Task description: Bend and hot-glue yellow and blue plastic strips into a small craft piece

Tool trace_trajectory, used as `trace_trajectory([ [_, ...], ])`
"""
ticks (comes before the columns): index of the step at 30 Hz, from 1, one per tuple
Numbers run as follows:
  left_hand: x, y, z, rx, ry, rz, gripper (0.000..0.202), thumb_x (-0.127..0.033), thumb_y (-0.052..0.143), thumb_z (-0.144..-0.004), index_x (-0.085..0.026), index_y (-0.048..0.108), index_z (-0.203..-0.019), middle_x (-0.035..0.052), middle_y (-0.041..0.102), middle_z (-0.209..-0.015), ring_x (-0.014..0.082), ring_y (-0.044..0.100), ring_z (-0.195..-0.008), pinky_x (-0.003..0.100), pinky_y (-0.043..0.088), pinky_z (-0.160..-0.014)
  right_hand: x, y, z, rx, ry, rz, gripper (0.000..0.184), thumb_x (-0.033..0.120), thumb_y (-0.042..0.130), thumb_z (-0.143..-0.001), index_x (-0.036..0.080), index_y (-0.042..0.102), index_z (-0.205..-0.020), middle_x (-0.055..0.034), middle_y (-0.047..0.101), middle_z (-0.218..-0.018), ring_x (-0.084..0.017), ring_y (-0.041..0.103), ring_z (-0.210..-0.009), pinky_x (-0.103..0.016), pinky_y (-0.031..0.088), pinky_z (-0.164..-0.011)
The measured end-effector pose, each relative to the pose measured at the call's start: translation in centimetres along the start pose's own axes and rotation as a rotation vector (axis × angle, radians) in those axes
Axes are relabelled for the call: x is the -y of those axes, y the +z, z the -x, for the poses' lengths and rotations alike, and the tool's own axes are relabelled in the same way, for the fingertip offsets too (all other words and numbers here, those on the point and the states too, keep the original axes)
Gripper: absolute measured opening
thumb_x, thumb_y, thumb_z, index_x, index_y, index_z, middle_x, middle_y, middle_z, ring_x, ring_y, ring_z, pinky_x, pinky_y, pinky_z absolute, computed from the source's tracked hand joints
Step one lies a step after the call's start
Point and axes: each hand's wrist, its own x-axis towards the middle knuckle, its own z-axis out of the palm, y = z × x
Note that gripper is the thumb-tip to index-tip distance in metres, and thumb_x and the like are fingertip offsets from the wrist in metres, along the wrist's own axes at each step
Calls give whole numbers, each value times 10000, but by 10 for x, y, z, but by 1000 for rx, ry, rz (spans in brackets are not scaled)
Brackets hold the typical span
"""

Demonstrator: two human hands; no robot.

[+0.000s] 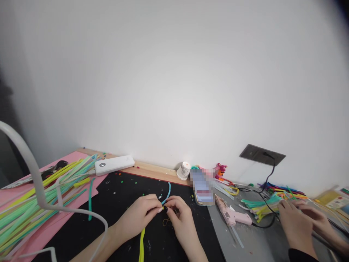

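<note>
Curved blue pipe cleaner [168,190] above, yellow pipe cleaner [141,244] below, ends together.

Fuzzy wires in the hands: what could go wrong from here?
The small black piece pinched between the left hand and right hand, where the blue wire meets the yellow wire, could slip and vanish on the black mat. The glue gun lies nearby, its cable looping toward the wall socket; an arm might snag it.

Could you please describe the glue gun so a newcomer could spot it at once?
Start at the dark wall socket and follow its black cable down to the grey mat. There lies the glue gun, beside the pipe-cleaner pile; it alone is pale pink and pistol-shaped.
</note>
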Motion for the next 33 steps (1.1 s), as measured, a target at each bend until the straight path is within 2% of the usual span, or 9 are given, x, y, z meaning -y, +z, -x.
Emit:
trace_trajectory([
  [5,0,1,0,12,13,-20,252,-203,414,-893,-196,626,-757,-13,547,-750,120,533,-691,213,376,-645,-1,2,1,11,-3,-18,207,66,467,-785,186,511,-622,-32,577,-852,-163,570,-769,-256,440,-681],
  [9,0,3,0,16,-2,-16,223,-191,434,-881,-200,625,-766,-17,555,-752,117,539,-699,207,376,-649,2,3,0,29,-23,7,224,61,433,-806,190,477,-628,-29,550,-855,-157,558,-775,-250,426,-693],
  [16,-3,5,1,9,-53,-18,143,-190,500,-838,-198,603,-739,-33,549,-743,95,507,-626,188,346,-568,1,5,0,15,-36,71,225,64,421,-824,184,497,-650,-41,517,-898,-145,533,-743,-220,378,-564],
  [25,0,4,-1,-22,-36,-12,215,-176,444,-855,-192,606,-715,-18,543,-721,119,520,-667,207,368,-622,4,5,2,-6,-61,84,194,62,456,-802,193,509,-669,-19,534,-849,-143,539,-716,-227,414,-596],
  [29,0,5,-2,-16,-63,11,183,-192,481,-832,-192,621,-713,-24,548,-712,109,499,-626,199,354,-584,3,4,1,-15,-86,110,211,66,452,-801,190,540,-655,-30,547,-862,-150,552,-733,-239,430,-634],
  [33,4,7,-3,7,-125,46,144,-259,526,-803,-187,649,-778,-25,568,-712,100,451,-567,198,324,-528,-3,1,0,-105,-78,148,211,87,452,-812,187,563,-663,-45,552,-862,-152,551,-705,-238,428,-594],
])
